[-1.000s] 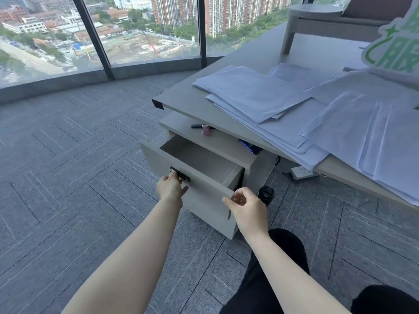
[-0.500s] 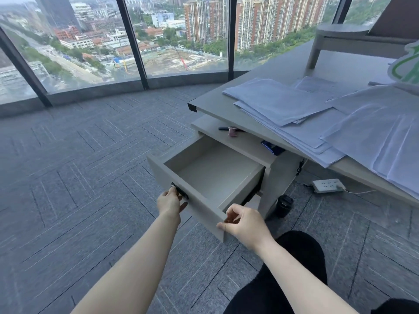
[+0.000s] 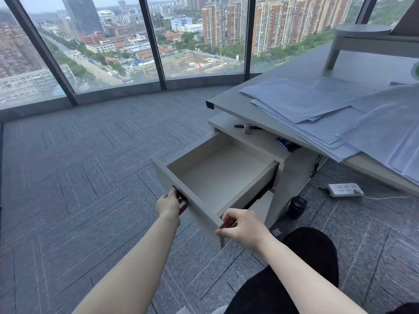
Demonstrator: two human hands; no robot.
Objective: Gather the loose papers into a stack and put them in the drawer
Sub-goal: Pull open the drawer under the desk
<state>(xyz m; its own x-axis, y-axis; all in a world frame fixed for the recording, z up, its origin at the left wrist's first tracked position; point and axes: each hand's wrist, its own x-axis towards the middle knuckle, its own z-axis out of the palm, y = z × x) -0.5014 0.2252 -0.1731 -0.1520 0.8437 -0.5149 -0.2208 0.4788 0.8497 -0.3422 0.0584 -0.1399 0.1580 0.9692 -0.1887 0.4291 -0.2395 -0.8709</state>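
left hand point(image 3: 169, 203): we've got it wrapped around the dark handle point(image 3: 179, 195) on the drawer front, fingers curled under it, so it's clenched on the handle.

drawer point(image 3: 218, 177): pulled well out of the little cabinet under the desk, totally bare inside as far as we can see. Its long axis runs from our hands at about 7 o'clock up toward the cabinet at 1 o'clock.

right hand point(image 3: 243, 227): pinching the near right corner of the drawer front, thumb and fingers closed on the panel edge. So both hands are busy with the drawer and neither one holds any paper.

loose papers point(image 3: 317, 109): sprawled in overlapping sheets across the desk point(image 3: 229, 103), not stacked at all, some hanging over the near edge. From our right hand they sit up at roughly 1 to 2 o'clock, well apart from it and higher than the drawer.

nearer hand: the right one, we reckon, since the pile is all off on that side.

next move, our guess: let go of the drawer, swing up and right to the desk, then square the sheets up before bringing them back down to 7 o'clock-ish where the drawer mouth is.

watch out: sheets overhanging the edge look like they could slide off if we nudge them.
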